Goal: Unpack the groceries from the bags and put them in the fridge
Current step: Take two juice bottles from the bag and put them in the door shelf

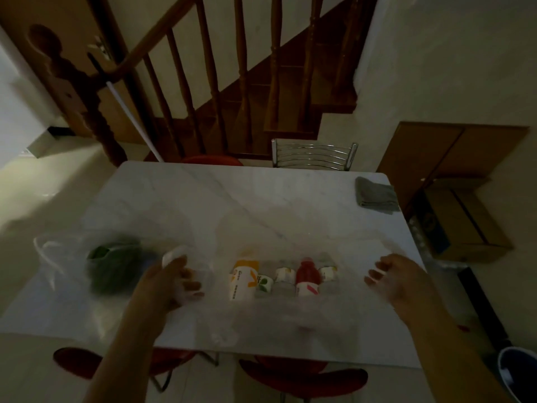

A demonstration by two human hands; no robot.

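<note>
Clear bag (279,312) of bottles lies mid-worktop (220,196), film blurred, edges hard to trace. Left hand (174,282) grasps its left edge, fingers curled. Right hand (398,279): fingers bent at right edge; grip unclear. Red bottle (307,276), yellow-labelled carton (243,279) inside. Second bag (61,257) with greens (114,267) left. Grey cloth (376,194) at far corner.

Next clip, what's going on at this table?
A person stands at a white table with a clear plastic bag spread between both hands. The left hand grips one side of the bag; the right hand holds the other side, though its grip is blurred. Several bottles stand in a row inside. A second bag with something green sits to the left. Nothing is out yet.
</note>
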